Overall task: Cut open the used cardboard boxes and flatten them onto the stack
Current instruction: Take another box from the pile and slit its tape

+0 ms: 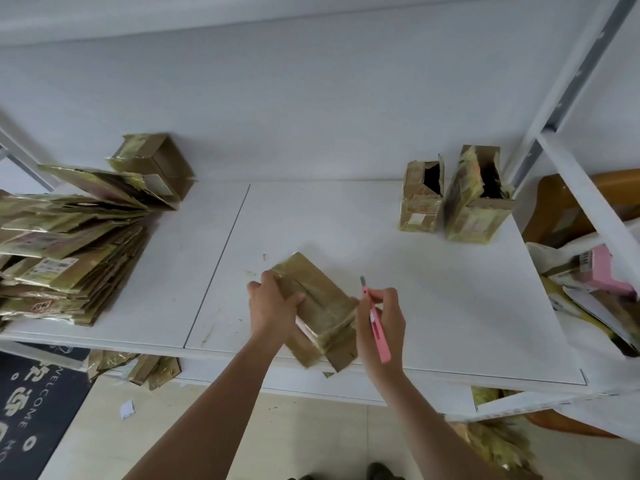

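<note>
Far to the left of the box you are working on sits the tall leaning stack of flattened, tape-streaked brown cardboard (pixel 65 258), on the left part of the white worktop (pixel 433 289). Your left hand (pixel 273 303) grips the small taped brown cardboard box (pixel 322 306) at its left edge, fingers curled over the top face and thumb pressing in from the near side. The box lies flat near the front edge of the worktop, its long axis running diagonally from far-left to near-right, with a tape seam along that same line and loose flaps hanging toward you. Just to the right of the box, your right hand (pixel 381 317) pinches the slim pink utility knife (pixel 375 320), fingers closed round its upper body, blade tip pointing up and away, clear of the cardboard. So the seam lies to the left of the blade, and the knife hand is the nearer one to the box's near-right end. Well to the right and farther back stand two opened brown cardboard boxes (pixel 457 199), side by side, not yet flattened.
</note>
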`<state>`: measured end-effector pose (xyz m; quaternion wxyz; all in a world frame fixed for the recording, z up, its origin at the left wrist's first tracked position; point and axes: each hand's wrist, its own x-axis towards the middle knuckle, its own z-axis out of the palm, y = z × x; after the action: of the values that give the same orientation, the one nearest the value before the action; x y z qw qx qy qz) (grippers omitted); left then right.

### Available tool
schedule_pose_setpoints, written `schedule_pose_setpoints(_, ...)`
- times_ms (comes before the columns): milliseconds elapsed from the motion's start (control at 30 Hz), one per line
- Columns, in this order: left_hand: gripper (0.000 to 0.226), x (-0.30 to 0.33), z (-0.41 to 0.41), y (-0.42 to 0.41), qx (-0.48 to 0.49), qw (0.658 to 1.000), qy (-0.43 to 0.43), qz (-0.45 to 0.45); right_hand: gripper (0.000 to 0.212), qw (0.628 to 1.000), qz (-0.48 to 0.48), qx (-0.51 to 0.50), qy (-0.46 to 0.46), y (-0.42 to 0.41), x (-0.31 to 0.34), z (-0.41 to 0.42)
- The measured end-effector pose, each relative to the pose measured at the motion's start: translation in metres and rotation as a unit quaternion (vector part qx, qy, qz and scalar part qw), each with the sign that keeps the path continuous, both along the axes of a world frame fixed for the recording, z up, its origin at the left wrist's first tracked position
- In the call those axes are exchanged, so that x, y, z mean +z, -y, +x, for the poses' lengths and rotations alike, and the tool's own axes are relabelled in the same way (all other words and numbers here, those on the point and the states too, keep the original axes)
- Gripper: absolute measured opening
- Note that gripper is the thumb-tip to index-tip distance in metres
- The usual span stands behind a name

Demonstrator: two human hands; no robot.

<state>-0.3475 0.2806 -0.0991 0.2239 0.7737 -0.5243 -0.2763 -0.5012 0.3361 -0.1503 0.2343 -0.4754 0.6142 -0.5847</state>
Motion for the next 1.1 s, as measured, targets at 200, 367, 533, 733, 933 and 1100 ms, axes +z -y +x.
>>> schedule_pose_setpoints(200, 0.090, 0.004, -0.029, 0.002, -0.071, 0.990, 0.103, 0.064, 0.009, 0.995, 0.008, 0.037, 0.091, -0.009, 0.002, 0.005)
schedule_pose_setpoints(367, 0.088, 0.000, -0.015, 0.012, -0.274, 0.947, 0.164, 0.027, 0.009, 0.986, -0.009, -0.024, 0.164, 0.002, 0.006, -0.023)
schedule_pose_setpoints(533, 0.083, -0.004, 0.017, 0.016, -0.331, 0.942, 0.026, 0.052, 0.005, 0.970, 0.018, 0.037, 0.238, 0.017, 0.008, -0.039)
schedule_pose_setpoints(733, 0.070, -0.007, 0.017, 0.021, -0.319, 0.946, -0.046, 0.041, 0.014, 0.963, 0.071, 0.108, 0.238, 0.036, 0.007, -0.028)
schedule_pose_setpoints(933, 0.070, -0.015, 0.020, 0.020, -0.313, 0.948, -0.051, 0.036, 0.020, 0.954, 0.090, 0.093, 0.270, 0.039, -0.001, -0.018)
schedule_pose_setpoints(1100, 0.070, -0.016, 0.020, 0.021, -0.309, 0.949, -0.052, 0.038, 0.017, 0.959, 0.101, 0.074, 0.254, 0.041, -0.002, -0.011)
